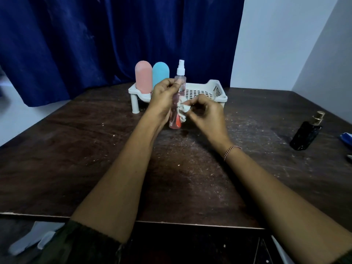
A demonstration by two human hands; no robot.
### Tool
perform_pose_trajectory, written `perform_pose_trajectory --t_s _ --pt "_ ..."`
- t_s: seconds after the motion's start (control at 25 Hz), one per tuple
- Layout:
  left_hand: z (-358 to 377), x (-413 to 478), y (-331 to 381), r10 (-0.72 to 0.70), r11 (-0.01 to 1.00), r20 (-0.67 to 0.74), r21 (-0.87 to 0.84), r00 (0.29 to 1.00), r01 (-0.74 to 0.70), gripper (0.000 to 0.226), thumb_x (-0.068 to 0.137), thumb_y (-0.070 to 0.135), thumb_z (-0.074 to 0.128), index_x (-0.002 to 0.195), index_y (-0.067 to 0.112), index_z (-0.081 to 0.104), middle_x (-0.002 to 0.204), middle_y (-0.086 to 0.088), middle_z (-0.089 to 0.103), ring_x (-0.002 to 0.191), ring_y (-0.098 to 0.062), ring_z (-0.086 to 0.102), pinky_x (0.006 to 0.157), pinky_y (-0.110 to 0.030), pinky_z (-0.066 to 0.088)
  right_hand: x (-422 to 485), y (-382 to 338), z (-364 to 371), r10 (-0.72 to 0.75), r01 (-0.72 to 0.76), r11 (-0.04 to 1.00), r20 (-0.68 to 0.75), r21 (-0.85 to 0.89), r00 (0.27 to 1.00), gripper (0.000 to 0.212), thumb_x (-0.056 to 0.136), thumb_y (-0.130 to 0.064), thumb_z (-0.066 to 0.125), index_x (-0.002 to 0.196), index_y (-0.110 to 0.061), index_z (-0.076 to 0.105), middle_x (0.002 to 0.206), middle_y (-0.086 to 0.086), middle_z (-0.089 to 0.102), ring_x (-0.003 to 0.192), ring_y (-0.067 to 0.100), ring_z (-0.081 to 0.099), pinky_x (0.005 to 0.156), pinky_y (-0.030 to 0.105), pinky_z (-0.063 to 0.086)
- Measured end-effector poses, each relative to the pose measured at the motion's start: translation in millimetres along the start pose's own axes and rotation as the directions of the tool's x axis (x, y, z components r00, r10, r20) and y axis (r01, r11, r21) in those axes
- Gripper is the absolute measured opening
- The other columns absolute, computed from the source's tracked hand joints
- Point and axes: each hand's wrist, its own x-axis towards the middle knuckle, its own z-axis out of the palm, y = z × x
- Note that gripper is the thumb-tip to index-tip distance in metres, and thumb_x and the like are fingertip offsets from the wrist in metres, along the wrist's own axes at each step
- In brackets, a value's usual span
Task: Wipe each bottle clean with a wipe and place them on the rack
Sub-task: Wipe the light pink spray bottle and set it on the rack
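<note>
Blue curtain point(91, 44), pale walls point(276, 44), dark tabletop point(72, 153)
The curtain hangs in deep folds behind the tabletop's far edge; two pale walls meet in a corner at the right. The brown tabletop is scratched and flecked with light specks. Pale floor point(11, 119) shows beyond its left edge.

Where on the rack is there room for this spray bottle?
Bare: the floor of the rack between the blue bottle and its right wall. Crowded: the rack's left end, where the pink bottle stands beside the blue one.

No text or label is legible anywhere.
</note>
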Motion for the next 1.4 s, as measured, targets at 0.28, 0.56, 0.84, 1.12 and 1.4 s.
perform_pose_trajectory --t_s 0.28,0.56,0.84,1.12,1.4 --pt "-8 -1 0 -0.038 0.999 0.051 0.019 0.998 0.037 0.023 0.095 0.005 0.045 0.083 0.009 0.065 0.068 -0.001 0.066 0.065 -0.014 0.060 0.068 -0.029 0.053 -5 -1 3 0.002 -0.006 0.999 0.097 0.044 0.995 0.017 0.075 -0.002 0.072 0.090 -0.005 0.065 0.088 -0.004 0.065 0.076 0.010 0.060 0.072 0.018 0.050" --pt "-4 -3 3 -0.054 0.996 0.103 -0.065 0.993 0.061 0.020 0.096 0.006 0.044 0.098 0.002 0.064 0.082 -0.010 0.064 0.067 -0.013 0.064 0.062 -0.025 0.056 0 -6 0 0.183 -0.170 0.948 -0.022 0.267 0.983 0.022 0.080 0.000 0.066 0.100 -0.005 0.062 0.089 -0.007 0.062 0.073 0.004 0.053 0.078 0.021 0.052" --pt "-6 -2 15 -0.115 0.902 -0.146 -0.430 0.983 0.041 0.021 0.099 0.012 0.040 0.091 0.005 0.059 0.060 -0.005 0.065 0.053 -0.012 0.065 0.073 -0.040 0.055 -1 -4 8 0.195 -0.215 0.927 0.096 0.307 0.976 0.029 0.083 0.001 0.063 0.112 0.003 0.061 0.107 0.006 0.064 0.100 0.012 0.060 0.096 0.029 0.047" --pt "-26 5 20 -0.304 0.691 -0.318 -0.722 0.898 -0.021 0.016 0.097 0.018 0.047 0.102 0.004 0.053 0.078 -0.016 0.059 0.046 -0.019 0.063 0.075 -0.045 0.058 -2 -13 18 0.043 -0.074 0.927 0.090 0.369 0.995 0.029 0.080 0.002 0.065 0.108 0.001 0.063 0.111 0.016 0.062 0.106 0.024 0.059 0.094 0.031 0.049" --pt "-26 11 15 -0.364 0.721 -0.357 -0.692 0.860 0.018 0.033 0.098 0.016 0.044 0.126 0.001 0.043 0.078 -0.017 0.058 0.059 -0.024 0.063 0.065 -0.037 0.058 -7 -27 20 -0.018 0.018 0.961 -0.003 0.277 1.000 0.038 0.065 -0.006 0.080 0.100 -0.012 0.066 0.096 0.004 0.061 0.081 0.010 0.060 0.070 0.016 0.053"
